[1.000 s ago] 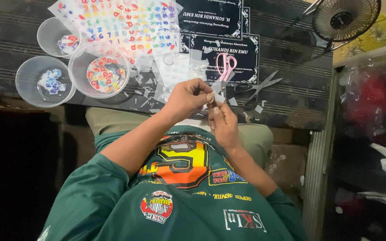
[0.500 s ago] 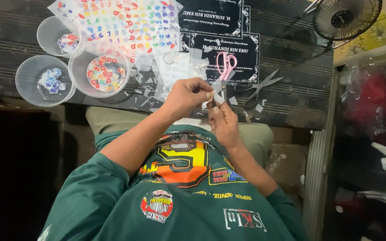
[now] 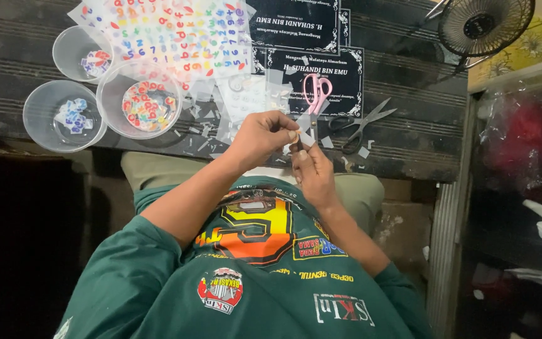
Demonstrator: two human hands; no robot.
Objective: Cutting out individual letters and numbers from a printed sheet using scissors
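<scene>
My left hand [image 3: 263,137] and my right hand [image 3: 312,174] meet above the near edge of a dark slatted table [image 3: 409,147]. Both pinch a small clear sticker piece [image 3: 306,138] between their fingertips. Just beyond the hands lie pink-handled scissors [image 3: 315,93] and dark-handled scissors [image 3: 360,124]. A clear sheet of colourful letter stickers [image 3: 177,34] lies at the far left of the table. Small clear cut-off scraps [image 3: 205,122] are scattered near my left hand.
Three clear plastic bowls stand at the left: one with colourful stickers [image 3: 148,105], one with bluish pieces [image 3: 65,115], one farther back [image 3: 88,55]. Dark printed cards [image 3: 296,25] lie behind the scissors. A small black fan [image 3: 485,25] is at the back right, shelves with bags [image 3: 522,144] at the right.
</scene>
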